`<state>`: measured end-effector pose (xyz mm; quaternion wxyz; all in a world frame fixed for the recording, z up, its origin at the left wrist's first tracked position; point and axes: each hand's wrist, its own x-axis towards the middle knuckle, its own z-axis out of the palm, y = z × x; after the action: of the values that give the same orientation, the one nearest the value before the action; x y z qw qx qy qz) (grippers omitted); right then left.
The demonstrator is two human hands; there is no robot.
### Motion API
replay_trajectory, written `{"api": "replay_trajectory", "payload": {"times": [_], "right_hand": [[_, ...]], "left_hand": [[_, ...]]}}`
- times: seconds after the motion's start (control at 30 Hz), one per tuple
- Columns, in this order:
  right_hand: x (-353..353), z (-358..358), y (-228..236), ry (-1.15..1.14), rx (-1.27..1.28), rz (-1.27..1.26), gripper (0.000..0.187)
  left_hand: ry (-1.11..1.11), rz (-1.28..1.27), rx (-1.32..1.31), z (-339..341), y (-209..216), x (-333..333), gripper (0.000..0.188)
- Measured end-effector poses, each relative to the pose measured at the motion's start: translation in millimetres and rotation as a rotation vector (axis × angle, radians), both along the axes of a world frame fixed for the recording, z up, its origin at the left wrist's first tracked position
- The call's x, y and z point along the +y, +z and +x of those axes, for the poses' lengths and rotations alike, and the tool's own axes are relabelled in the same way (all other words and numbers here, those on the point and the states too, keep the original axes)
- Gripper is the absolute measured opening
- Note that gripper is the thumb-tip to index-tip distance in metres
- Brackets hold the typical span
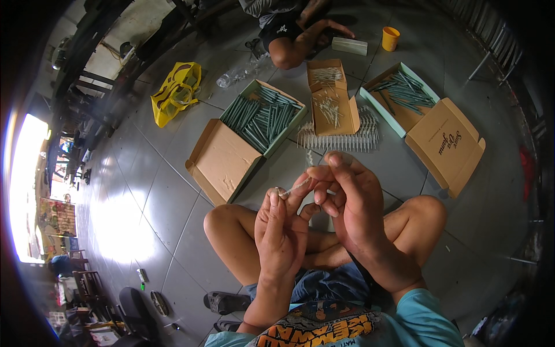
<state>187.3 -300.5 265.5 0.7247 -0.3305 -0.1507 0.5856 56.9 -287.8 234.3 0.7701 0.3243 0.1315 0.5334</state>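
A short, pale twisted strand, like a wick (296, 186), is pinched between my two hands over my crossed legs. My left hand (278, 234) grips one end between thumb and finger. At the other end, the thumb and fingers of my right hand (354, 199) are pressed together. A pale wispy piece (310, 157) shows just beyond the right fingertips; whether it belongs to the same strand I cannot tell. Ahead, an open cardboard box (352, 122) has small white strands (329, 110) in it. Beside it lies a clear rack of upright thin spikes (341, 139).
To the left, an open box (224, 165) is full of dark green sticks (260, 118); another box (445, 141) with fewer green sticks (403, 92) lies right. Beyond are a yellow bag (176, 92), clear plastic (240, 72), a yellow cup (390, 39), a pale block (350, 46) and a seated person (298, 40).
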Motion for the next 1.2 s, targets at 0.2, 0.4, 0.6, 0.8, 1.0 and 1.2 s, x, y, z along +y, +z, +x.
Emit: {"api": "replay_trajectory", "payload": {"times": [0.2,0.4,0.6,0.8,1.0,1.2], "right_hand": [[0,4,3,0.056,0.02,-0.042,0.029],[0,5,-1,0.052,0.0,-0.004,0.026],[0,4,-5,0.024,0.008,0.022,0.02],[1,5,-4,0.014,0.007,0.023,0.02],[2,5,-2,-0.008,-0.066,0.043,0.022],[3,2,-5,-0.054,-0.125,0.053,0.022]], "left_hand": [[-0.011,-0.047,-0.01,1,2,0,0.031],[0.008,-0.013,-0.002,0,-2,-1,0.031],[0.082,-0.034,0.061,7,5,-6,0.025],[0.082,-0.003,0.064,7,5,-4,0.032],[0.095,-0.003,0.086,7,7,-4,0.033],[0.1,0.013,0.099,7,6,-3,0.035]]}}
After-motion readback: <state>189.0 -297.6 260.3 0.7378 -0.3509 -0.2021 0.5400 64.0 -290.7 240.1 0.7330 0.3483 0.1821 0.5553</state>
